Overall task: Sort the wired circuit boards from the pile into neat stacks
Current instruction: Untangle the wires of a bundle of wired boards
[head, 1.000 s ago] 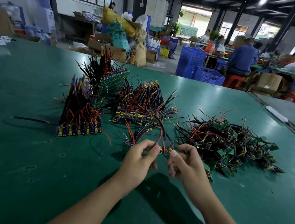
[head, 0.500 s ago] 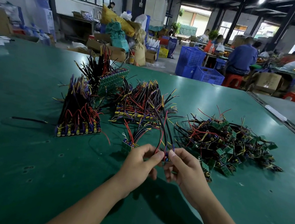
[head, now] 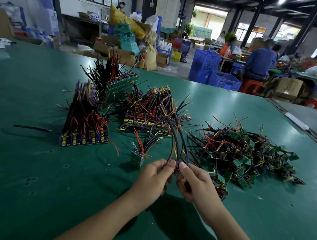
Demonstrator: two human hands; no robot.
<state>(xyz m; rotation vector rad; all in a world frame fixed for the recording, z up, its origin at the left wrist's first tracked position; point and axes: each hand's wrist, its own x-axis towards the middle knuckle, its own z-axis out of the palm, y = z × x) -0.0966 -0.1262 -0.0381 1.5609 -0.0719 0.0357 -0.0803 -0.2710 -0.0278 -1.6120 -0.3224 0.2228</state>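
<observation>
My left hand (head: 154, 175) and my right hand (head: 192, 180) meet above the green table (head: 29, 174) and together pinch one wired circuit board (head: 178, 157). Its black, red and yellow wires rise up and away from my fingers; the board itself is mostly hidden between them. The loose pile of wired boards (head: 247, 151) lies to the right. Three neat stacks stand on the left: a front stack (head: 86, 123), a rear stack (head: 118, 83) and a middle stack (head: 152, 111). A small started stack (head: 138, 155) stands just left of my hands.
A single loose black wire (head: 32, 128) lies on the table at the left. The table's far edge gives onto blue crates (head: 214, 71), cardboard boxes and seated workers (head: 259, 62). A white tube (head: 296, 120) lies near the right edge.
Both hands have lifted the board a little off the table and come closer together. Its wires now stand taller over the middle stack.
</observation>
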